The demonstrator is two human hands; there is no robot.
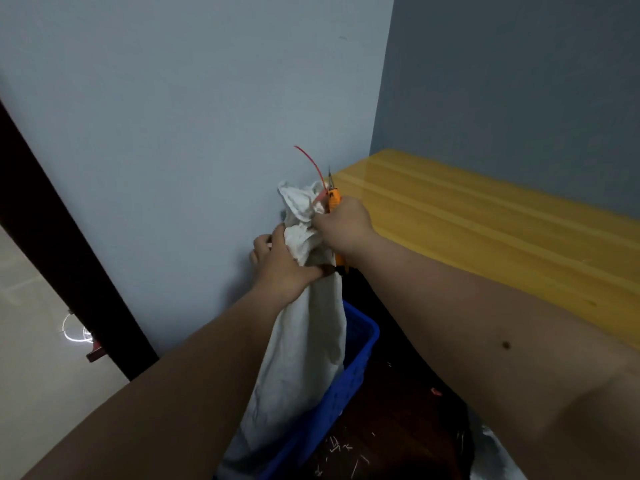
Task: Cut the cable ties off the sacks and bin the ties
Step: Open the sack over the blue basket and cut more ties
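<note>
My forearms filled the near frame. My left hand (280,268) gripped the sack (304,348) neck; my right hand (344,226) clenched orange snips (334,197), tips up, just right of the red tie (313,168) above.

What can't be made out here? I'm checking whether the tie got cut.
Head view only:
- Red cable tie: its loop is hidden by the sack folds and right hand; cut or not, unclear.
- Orange cutter: blades too small to judge.
- Blue bin: contents hidden by the sack.
</note>
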